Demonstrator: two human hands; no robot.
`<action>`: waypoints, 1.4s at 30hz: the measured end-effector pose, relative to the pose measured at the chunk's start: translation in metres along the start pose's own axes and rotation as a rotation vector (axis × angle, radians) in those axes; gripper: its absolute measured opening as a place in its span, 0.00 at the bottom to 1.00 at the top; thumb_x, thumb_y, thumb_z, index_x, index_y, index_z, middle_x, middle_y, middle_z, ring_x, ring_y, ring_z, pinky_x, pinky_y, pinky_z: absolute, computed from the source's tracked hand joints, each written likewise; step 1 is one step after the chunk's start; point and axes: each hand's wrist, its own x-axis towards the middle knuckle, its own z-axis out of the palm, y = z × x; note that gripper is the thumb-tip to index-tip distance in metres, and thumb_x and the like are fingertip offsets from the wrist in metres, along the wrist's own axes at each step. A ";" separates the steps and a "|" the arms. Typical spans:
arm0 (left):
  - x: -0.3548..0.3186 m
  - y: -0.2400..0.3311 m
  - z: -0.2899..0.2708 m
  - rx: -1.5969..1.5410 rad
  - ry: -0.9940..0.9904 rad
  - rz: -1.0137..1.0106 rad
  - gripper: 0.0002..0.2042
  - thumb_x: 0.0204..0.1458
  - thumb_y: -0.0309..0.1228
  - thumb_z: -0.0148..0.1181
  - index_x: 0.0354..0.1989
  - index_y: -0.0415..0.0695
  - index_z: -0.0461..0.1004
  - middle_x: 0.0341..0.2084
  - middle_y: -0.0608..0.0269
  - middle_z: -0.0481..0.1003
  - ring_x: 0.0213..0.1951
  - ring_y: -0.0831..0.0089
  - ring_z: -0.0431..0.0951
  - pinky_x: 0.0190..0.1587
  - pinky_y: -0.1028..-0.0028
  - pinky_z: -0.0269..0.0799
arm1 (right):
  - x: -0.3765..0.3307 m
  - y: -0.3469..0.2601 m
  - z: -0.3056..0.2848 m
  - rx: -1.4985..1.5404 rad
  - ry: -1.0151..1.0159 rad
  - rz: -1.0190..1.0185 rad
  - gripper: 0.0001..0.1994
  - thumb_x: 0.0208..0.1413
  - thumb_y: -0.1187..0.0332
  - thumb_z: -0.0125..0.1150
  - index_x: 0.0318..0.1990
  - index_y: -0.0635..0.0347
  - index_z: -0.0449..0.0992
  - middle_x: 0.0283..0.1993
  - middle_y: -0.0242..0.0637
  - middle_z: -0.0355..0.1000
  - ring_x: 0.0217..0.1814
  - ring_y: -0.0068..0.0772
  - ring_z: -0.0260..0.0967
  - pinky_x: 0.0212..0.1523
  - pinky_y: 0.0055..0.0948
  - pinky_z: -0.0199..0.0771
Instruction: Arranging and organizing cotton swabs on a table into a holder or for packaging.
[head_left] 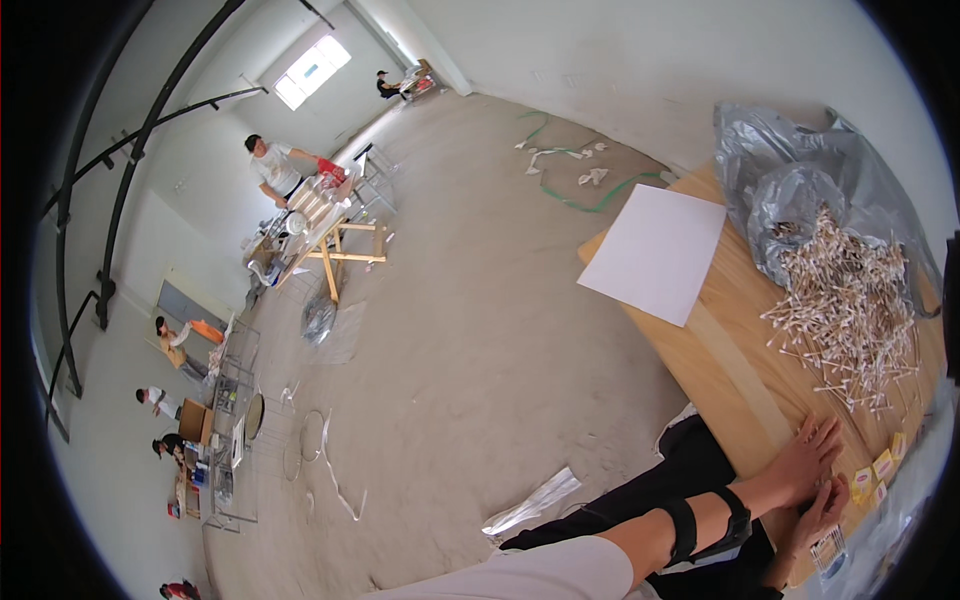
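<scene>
The left hand (pixel 803 468) and right hand (pixel 822 512) are near piled cotton swabs (pixel 845 305).

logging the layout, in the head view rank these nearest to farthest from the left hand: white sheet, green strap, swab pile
1. Swab pile: on the table, nearest the left hand
2. White sheet: same table, picture-left of the pile
3. Green strap: on the floor, beyond the table

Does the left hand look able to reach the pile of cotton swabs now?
Probably yes: the left hand is near the cotton swabs on the table, and nothing visible stands between them.
</scene>
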 end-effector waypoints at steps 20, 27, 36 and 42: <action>-0.007 -0.025 -0.003 -0.558 0.471 -0.165 0.28 0.60 0.38 0.45 0.64 0.33 0.49 0.64 0.43 0.50 0.67 0.48 0.47 0.67 0.59 0.44 | -0.008 -0.037 0.023 0.071 0.179 0.020 0.23 0.67 0.59 0.40 0.58 0.71 0.64 0.61 0.47 0.63 0.64 0.40 0.58 0.64 0.33 0.54; 0.009 -0.007 0.033 -0.695 0.261 -0.182 0.25 0.62 0.36 0.41 0.63 0.34 0.50 0.64 0.43 0.50 0.64 0.48 0.53 0.66 0.63 0.50 | 0.007 -0.042 0.039 0.109 0.112 0.082 0.27 0.65 0.53 0.41 0.60 0.69 0.62 0.60 0.49 0.64 0.61 0.43 0.62 0.60 0.34 0.60; -0.014 -0.010 -0.009 -0.707 0.223 -0.002 0.27 0.54 0.35 0.49 0.61 0.32 0.55 0.61 0.44 0.55 0.63 0.49 0.55 0.66 0.59 0.49 | 0.017 -0.034 0.026 0.313 0.137 0.224 0.26 0.65 0.54 0.42 0.59 0.69 0.63 0.61 0.47 0.63 0.61 0.40 0.62 0.60 0.34 0.61; -0.032 -0.014 0.007 -0.292 0.255 0.227 0.27 0.47 0.34 0.51 0.54 0.30 0.63 0.57 0.44 0.63 0.64 0.50 0.55 0.68 0.56 0.41 | 0.013 -0.034 0.020 0.537 0.095 0.308 0.24 0.66 0.58 0.42 0.60 0.70 0.62 0.63 0.47 0.60 0.65 0.38 0.57 0.64 0.33 0.56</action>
